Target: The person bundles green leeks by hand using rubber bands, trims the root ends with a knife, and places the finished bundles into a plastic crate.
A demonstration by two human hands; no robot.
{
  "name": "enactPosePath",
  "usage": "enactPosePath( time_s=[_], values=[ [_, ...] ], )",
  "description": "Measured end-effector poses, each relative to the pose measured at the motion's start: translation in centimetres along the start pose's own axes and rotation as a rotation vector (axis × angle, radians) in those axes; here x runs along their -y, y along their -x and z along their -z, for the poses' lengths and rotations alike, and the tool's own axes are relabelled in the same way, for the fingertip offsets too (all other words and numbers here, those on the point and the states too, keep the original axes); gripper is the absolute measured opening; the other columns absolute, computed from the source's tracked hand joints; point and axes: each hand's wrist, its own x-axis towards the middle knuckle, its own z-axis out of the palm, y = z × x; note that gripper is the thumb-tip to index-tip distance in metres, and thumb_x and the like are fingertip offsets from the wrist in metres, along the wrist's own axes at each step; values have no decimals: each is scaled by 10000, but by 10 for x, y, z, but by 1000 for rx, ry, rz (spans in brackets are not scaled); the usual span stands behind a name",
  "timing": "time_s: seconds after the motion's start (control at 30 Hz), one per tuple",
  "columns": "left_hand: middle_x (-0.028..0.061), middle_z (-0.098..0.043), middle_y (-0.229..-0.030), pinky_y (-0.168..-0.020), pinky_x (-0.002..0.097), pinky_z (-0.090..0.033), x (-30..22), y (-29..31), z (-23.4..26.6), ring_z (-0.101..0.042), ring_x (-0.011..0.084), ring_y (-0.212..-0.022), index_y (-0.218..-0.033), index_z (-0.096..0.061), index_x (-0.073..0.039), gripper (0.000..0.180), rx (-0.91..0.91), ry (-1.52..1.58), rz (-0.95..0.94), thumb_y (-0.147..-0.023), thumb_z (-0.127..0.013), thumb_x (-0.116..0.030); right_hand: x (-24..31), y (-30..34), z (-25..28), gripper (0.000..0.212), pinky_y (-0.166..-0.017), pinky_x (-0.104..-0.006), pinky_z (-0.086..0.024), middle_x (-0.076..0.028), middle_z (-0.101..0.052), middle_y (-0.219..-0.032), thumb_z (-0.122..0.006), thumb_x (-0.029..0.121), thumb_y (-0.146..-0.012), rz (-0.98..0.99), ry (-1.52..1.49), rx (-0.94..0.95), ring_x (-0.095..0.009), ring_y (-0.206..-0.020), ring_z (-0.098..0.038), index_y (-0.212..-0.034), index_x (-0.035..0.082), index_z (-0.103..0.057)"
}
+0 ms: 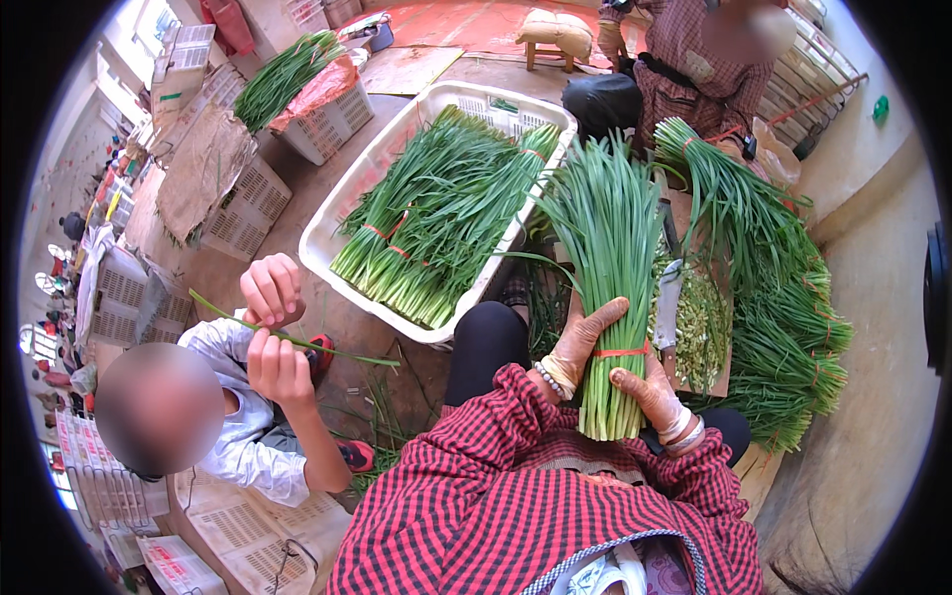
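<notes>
Two hands clamp one thick bundle of long green leafy stalks with pale green bases (605, 258), set on a dial centred on that bundle. Its leaf tips point to twelve o'clock, its cut ends to six, and a narrow red band (620, 352) circles its lower part. The left hand (585, 342) grips from the nine o'clock side, a beaded bracelet (552, 381) at its wrist; the right hand (654, 397) presses from about four, its thumb lying across the front of the stalks just below the band. Both sleeves are red-and-black checked cloth.

At three o'clock, just beside the bundle, lies a flat pale-grey blade (665, 309), with chopped pale green clippings (704, 332) spread around it. Between two and four, a heap of banded green bundles (778, 342) lies near the wall. At ten sits a large white plastic crate (322, 238), holding several more banded green bundles (426, 208).

At eight o'clock, a person in a white shirt (273, 471) holds a single thin green stalk (342, 354) between both hands. At one, another person in checked clothing (679, 84) sits; just short of twelve, a plump beige sack (555, 33) rests on a small wooden stool (547, 61).
</notes>
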Motion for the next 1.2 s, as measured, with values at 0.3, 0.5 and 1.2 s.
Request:
enactPosePath(
  time_s=[0.3,0.5,1.2],
  values=[
    [98,-689,-1056,-834,360,-563,-72,-15,22,-679,217,-914,-1241,-587,-43,497,110,18,179,-870,-748,-333,34,-33,-59,733,-998,-333,-454,-75,-529,-1309,-700,275,-925,-44,-32,-3,-181,-1161,-546,-1486,62,-279],
    [159,-726,-1009,-805,423,-591,-159,-37,32,-716,272,-842,-1169,-636,-5,474,146,63,407,-868,-720,-362,63,-50,-71,684,-1065,-357,-383,-132,-529,-1372,-580,399,-989,95,83,129,-213,-1238,-519,-1490,2,-336],
    [213,-511,-1421,-1126,404,-347,-392,-87,363,-476,345,-1330,-1497,-371,-94,952,-790,-1765,122,-745,-785,-507,-40,-153,-14,449,-921,-344,-505,-195,-670,-1146,-621,223,-962,-575,721,153,-244,-1069,-651,-1313,-39,-523]
  ],
)
